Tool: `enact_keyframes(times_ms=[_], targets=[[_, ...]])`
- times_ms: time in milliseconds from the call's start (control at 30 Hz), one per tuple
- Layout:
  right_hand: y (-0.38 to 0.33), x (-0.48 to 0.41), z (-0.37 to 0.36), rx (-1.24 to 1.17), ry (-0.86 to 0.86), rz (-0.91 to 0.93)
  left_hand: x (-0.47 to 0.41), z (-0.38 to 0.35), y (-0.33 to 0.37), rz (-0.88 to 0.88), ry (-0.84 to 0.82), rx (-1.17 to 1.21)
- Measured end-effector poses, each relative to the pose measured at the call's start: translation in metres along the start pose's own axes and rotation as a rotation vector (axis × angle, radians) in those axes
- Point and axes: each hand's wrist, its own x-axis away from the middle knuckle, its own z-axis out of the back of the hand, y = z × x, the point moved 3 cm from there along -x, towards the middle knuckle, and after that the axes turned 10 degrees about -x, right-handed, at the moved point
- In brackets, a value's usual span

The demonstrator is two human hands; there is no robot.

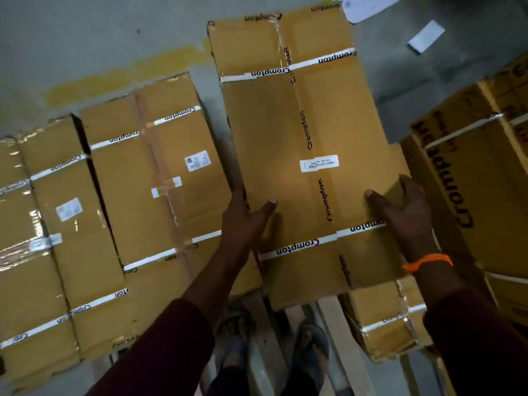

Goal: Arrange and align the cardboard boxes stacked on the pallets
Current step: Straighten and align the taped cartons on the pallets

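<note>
We see a long cardboard box (300,132) at centre, running lengthwise away from the person, w/ "Crompton" tape down its seam, white straps across it and a white label (319,162) near the middle; both hands are on its near half. The left hand (245,221) grasps the box's left edge; thumb flat on the top face, fingers wrapped down over the side and out of sight. The right hand (405,207) grasps the right edge the same way; thumb on top, fingers curled round the side; an orange wristband (427,261) sits on that wrist. The box overlaps what's beneath it; it seems raised a bit at the near end, but we can't tell for sure. To its left, approx. parallel, a second strapped box (160,195) lies just beside it; a third strapped box (65,224) lies left of that, w/ a dark gap between them at the far end. On the right a big-print carton (463,178) sits near the right hand. A smaller box (385,318) sticks out under the held box's near-right corner; below are wooden pallet slats (334,324) and the person's sandalled feet (311,341). Beyond lies grey floor (85,38) w/ a worn yellow line (128,78) and white paper scraps (425,37).
</note>
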Motion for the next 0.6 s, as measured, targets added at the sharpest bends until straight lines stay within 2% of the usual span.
enact_keyframes(times_ms=[267,433,600], targets=[[0.003,-0.038,-0.056,0.100,-0.093,0.115,-0.047,0.010,-0.058,-0.001,0.036,-0.137],[0.001,-0.038,-0.060,0.094,-0.086,0.155,-0.049,0.009,-0.068,-0.007,0.054,-0.078],[0.001,-0.034,-0.043,0.040,-0.154,0.120,-0.046,0.005,-0.065,0.035,0.047,0.016]])
